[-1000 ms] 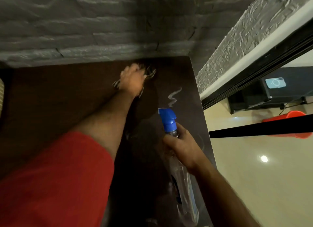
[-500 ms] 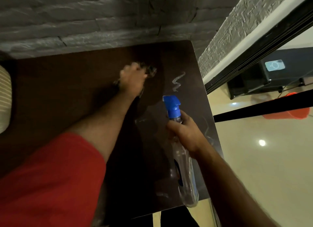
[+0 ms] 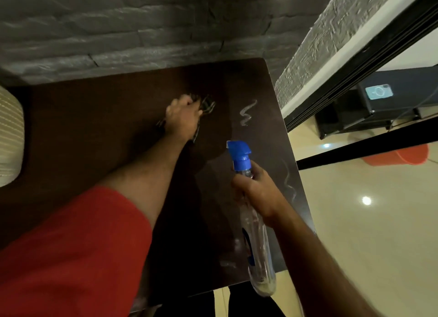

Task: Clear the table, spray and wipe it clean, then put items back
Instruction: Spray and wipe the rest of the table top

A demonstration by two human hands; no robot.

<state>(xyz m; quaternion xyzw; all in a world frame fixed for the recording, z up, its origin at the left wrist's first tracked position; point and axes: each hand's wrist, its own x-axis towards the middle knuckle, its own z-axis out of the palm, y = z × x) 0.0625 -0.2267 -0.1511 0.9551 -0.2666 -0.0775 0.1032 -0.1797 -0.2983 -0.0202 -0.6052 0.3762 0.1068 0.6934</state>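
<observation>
Partly hidden under the left hand (image 3: 182, 117) is a dark cloth (image 3: 207, 105); only blurred folds show past the fingers and beside the wrist, so its shape and colour are hard to make out. The left hand is closed down on the cloth, pressing it against the far part of the tabletop (image 3: 83, 132). A red sleeve (image 3: 71, 250) covers the near-left part of the surface. The right hand (image 3: 256, 188) is wrapped around the neck of a clear bottle (image 3: 257, 250) with a blue head (image 3: 239, 155); the nozzle points away from the person and toward the left hand, and the bottle's base hangs past the near edge of the tabletop. Whether a finger lies on the trigger cannot be told. Its label is too blurred to read.

Two pale wet squiggles lie on the wood: one (image 3: 247, 113) near the far right corner, another (image 3: 289, 181) along the right edge, just beside the right hand. The far edge of the tabletop meets a grey brick wall (image 3: 142, 27). The right edge is open to a glossy floor (image 3: 367, 233). At the left, a ribbed pale object (image 3: 9, 139) is cut off by the frame. Bare wood lies open between it and the left arm.
</observation>
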